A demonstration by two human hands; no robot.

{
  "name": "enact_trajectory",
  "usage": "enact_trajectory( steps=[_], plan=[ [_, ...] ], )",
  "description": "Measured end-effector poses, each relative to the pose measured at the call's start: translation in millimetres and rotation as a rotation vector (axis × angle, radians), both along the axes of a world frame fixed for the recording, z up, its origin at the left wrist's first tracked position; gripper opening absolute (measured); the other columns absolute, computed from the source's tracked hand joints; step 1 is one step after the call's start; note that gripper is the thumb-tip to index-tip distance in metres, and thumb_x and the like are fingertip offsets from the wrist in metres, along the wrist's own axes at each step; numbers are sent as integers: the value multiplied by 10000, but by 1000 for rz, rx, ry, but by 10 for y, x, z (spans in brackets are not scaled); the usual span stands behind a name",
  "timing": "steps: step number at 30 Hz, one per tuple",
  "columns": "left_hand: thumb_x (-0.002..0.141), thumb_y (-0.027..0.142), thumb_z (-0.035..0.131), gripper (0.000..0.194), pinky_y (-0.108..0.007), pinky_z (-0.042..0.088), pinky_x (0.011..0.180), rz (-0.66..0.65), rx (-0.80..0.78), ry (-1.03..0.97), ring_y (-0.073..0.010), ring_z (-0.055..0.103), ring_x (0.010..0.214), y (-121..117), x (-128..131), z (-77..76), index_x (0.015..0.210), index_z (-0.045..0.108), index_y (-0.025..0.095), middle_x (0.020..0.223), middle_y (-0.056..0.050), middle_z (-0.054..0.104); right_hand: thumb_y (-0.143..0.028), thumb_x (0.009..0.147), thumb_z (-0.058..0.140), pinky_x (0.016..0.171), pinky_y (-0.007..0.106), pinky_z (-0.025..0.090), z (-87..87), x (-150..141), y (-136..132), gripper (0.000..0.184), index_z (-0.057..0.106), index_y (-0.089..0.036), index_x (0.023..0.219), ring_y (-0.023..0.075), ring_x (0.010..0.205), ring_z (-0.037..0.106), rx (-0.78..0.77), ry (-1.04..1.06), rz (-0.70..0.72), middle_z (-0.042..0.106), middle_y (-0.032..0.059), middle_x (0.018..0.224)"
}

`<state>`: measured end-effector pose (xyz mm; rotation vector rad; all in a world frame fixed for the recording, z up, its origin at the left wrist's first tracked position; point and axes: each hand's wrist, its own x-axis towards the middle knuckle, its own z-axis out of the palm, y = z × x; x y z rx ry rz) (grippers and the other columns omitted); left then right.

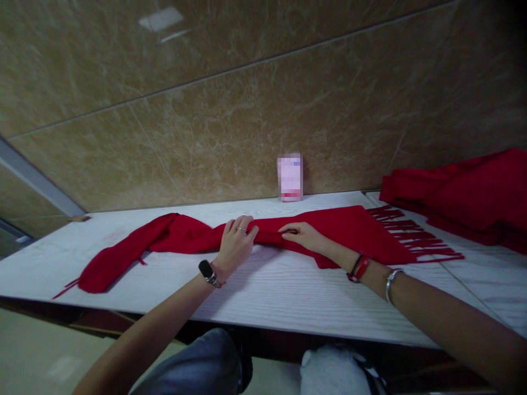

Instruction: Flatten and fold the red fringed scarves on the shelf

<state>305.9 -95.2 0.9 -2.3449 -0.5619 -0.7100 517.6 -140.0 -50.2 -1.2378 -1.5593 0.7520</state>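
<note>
Red fringed scarf [268,233] beneath left hand [235,244] and right hand [308,237]

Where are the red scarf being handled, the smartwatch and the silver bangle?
Red scarf [269,232], head view: its gathered middle.
Smartwatch [206,269], head view: its dark screen.
Silver bangle [389,282], head view: its curved band.

You had two hands, one left hand [236,241] and one right hand [303,236]. Two red cloths lay before you: one scarf [349,230] in the middle, one bundle [465,192] at three o'clock. There was one blurred card [290,178] at twelve o'clock. You wore one watch [206,269], one ring [241,229], one bangle [389,288] and at least one red band [361,267], the exact number unclear.
</note>
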Motion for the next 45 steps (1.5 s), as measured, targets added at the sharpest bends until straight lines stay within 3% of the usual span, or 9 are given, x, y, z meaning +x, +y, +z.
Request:
enact_trajectory(
  steps=[7,16,19,26,30,33,35,40,45],
  plan=[
    [637,61,500,274,-389,386,815,352,-54,-111,-278,487,985,201,-688,91,878,595,149,1054,-122,544,-258,703,557,732,317,454,58,-14,-38,126,651,-180,734,177,751,601,19,-61,54,668,27,759],
    [712,153,446,194,-324,411,683,672,-172,-302,-249,520,859,686,-1421,198,877,545,178,932,-96,534,-324,726,510,721,318,449,52,-34,-89,187,637,-192,766,182,768,588,79,-157,23,664,32,801],
    [716,142,411,172,-310,420,686,591,-305,-351,-219,530,809,753,-1470,211,847,517,178,864,-70,544,-338,718,513,729,322,450,33,-34,-87,192,640,-204,771,186,778,588,87,-171,6,667,28,815],
    [716,263,413,134,-268,449,657,84,-911,-493,-144,537,709,720,-1645,97,819,443,182,768,-9,525,-393,688,531,734,350,456,-8,-7,-52,222,631,-210,766,205,786,592,76,-77,-76,665,32,813],
    [729,355,453,188,-236,415,575,90,-1057,-225,-126,499,613,709,-1957,79,770,498,177,657,12,512,-445,683,549,750,350,457,22,1,-51,256,618,-206,746,206,790,588,62,-37,-72,656,33,791],
    [678,311,546,144,-239,406,610,175,-971,46,-140,515,648,708,-2132,109,742,544,182,693,1,558,-471,681,550,755,346,455,41,-5,-60,277,601,-205,743,206,788,581,48,-22,-53,643,36,779],
    [653,231,540,124,-247,400,631,266,-813,63,-152,518,669,737,-2170,137,768,550,187,712,-4,561,-479,679,546,751,343,453,41,-9,-66,282,584,-207,747,205,782,575,39,-15,-43,631,34,772],
    [659,106,430,346,-259,393,621,645,-516,-414,-174,537,691,992,-2056,195,987,498,191,734,-11,552,-492,701,512,717,325,451,21,-7,-84,266,529,-231,752,196,739,546,38,14,-161,582,5,726],
    [693,106,454,261,-309,399,670,840,-434,-506,-242,536,866,1346,-2041,300,939,516,167,895,-96,576,-482,742,473,729,307,447,31,-6,-120,231,492,-253,762,190,754,531,37,129,-236,561,-11,740]
  ],
)
